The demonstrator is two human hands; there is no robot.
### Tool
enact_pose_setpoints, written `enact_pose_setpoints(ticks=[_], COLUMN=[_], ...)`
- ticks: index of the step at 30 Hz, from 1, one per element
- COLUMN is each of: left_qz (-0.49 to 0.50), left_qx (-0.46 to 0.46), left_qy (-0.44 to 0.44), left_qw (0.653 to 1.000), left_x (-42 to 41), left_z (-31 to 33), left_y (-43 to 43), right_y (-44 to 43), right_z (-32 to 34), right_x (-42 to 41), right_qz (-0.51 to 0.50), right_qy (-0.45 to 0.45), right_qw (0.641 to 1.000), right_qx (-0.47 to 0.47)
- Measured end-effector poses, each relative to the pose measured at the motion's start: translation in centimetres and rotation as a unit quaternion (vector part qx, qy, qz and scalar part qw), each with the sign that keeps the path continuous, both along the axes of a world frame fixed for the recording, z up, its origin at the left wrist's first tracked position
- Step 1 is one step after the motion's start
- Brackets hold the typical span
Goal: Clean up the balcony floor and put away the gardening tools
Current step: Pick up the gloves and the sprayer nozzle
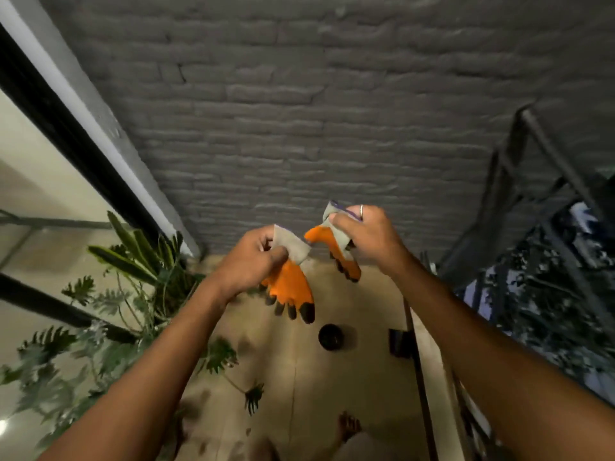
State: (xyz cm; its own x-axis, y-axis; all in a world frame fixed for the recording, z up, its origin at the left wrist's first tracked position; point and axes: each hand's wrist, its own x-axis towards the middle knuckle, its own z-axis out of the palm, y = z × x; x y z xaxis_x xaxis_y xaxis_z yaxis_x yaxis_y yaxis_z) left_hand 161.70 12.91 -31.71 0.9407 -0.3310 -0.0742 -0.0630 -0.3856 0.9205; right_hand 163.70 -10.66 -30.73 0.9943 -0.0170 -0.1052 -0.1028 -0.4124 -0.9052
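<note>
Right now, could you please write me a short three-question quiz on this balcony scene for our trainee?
1. True or false: the left hand pinches an orange glove by its grey cuff.
2. What does the right hand hold? A) trowel B) second orange glove C) broom
3. Fill in: the small black pot stands on the ____.
Key: 1 true; 2 B; 3 floor.
</note>
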Motion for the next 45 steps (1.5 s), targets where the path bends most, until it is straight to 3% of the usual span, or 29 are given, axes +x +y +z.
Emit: enact_pose_setpoints(ticks=[9,17,23,30,38,41,45], left_qz=[0.058,0.021,0.033,0.010,0.013,0.032,0.061], left_qx=[-0.034,-0.061,-0.060,-0.136,-0.388,-0.428,-0.398], left_qy=[-0.120,-0.144,-0.160,-0.091,0.080,0.125,0.108], left_qw=[0.990,0.988,0.985,0.986,0.918,0.895,0.909], left_x=[1.1,1.7,1.8,1.4,1.5,1.6,1.4], left_z=[9.3,11.7,12.3,12.6,13.7,14.4,15.1], left_y=[-1.2,-1.2,-1.2,-1.1,-1.3,-2.1,-2.6], right_y=[-1.2,-0.9,-2.0,-2.1,-0.4,1.1,2.7], right_z=[9.4,12.3,13.6,15.3,17.7,18.5,19.1], right_x=[1.5,1.0,1.4,1.0,-0.9,-1.2,-1.0], right_qz=[0.020,0.040,0.125,0.209,0.322,0.337,0.326], right_qy=[-0.089,-0.112,-0.145,-0.189,-0.180,-0.209,-0.236], right_qw=[0.995,0.992,0.970,0.931,0.925,0.917,0.915], right_qx=[-0.037,-0.043,-0.149,-0.231,-0.093,-0.050,-0.023])
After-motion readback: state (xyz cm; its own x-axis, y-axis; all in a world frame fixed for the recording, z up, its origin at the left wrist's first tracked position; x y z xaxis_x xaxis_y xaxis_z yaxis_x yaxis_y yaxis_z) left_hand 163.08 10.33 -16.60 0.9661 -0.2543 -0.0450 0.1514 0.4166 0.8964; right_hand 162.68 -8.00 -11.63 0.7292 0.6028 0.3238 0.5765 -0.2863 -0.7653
